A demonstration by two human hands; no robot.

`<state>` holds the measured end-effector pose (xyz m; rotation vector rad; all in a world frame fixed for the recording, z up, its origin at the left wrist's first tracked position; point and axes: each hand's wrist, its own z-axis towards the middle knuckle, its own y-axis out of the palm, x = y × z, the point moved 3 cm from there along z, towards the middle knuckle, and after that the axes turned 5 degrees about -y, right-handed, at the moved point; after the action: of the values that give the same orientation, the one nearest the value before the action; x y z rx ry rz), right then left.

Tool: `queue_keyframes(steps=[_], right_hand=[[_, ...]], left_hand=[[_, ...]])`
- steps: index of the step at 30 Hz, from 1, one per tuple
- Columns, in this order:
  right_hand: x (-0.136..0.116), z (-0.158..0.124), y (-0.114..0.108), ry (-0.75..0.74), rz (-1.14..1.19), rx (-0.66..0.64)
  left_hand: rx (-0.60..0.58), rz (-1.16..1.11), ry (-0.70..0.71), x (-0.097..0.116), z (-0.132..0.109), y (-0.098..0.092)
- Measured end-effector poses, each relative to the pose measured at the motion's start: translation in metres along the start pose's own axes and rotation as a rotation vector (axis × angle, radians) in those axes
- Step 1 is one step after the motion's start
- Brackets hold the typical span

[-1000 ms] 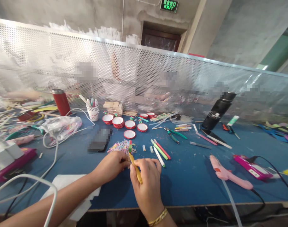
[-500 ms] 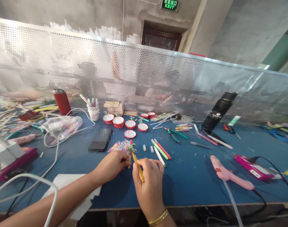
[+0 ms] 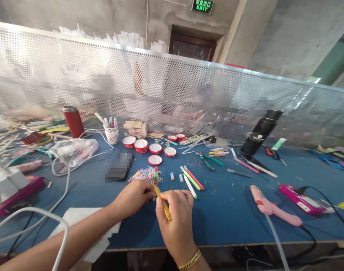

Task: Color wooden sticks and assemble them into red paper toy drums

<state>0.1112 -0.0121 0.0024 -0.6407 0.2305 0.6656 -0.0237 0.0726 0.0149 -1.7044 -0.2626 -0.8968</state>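
Note:
My left hand (image 3: 132,197) rests on the blue table (image 3: 225,210) and pinches the lower end of a flat stick painted red and green (image 3: 155,175), which lies pointing away from me. My right hand (image 3: 176,218) is closed on a yellow marker (image 3: 164,204), held like a pen with its tip on the stick just by my left fingertips. A pile of coloured rubber bands (image 3: 145,174) lies just beyond my left hand.
Several red-rimmed round lids (image 3: 155,149), loose markers (image 3: 191,178), green pliers (image 3: 207,160), a pink glue gun (image 3: 269,206), a black bottle (image 3: 260,131), a red flask (image 3: 73,121) and a paper cup of pens (image 3: 111,132) stand about. White cables (image 3: 58,195) cross the left side. A perforated metal screen (image 3: 172,90) closes the back.
The yellow marker lifted slightly away from the stick half a second ago and has come back down onto it. My left hand has stayed where it was.

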Motion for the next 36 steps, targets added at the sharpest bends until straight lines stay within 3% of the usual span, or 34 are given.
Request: queue_keyframes(steps=[9, 22, 36], right_hand=[[0.0026, -0.0006, 0.0006, 0.04, -0.081, 0.008], [0.0004, -0.0001, 0.0015, 0.013, -0.046, -0.037], [0.0009, -0.0007, 0.0001, 0.018, -0.038, 0.001]], left_hand=[[-0.003, 0.007, 0.008, -0.0036, 0.0014, 0.0011], [0.021, 0.01, 0.022, -0.0061, 0.0037, 0.0026], [0.008, -0.004, 0.023, -0.0061, 0.0035, 0.0027]])
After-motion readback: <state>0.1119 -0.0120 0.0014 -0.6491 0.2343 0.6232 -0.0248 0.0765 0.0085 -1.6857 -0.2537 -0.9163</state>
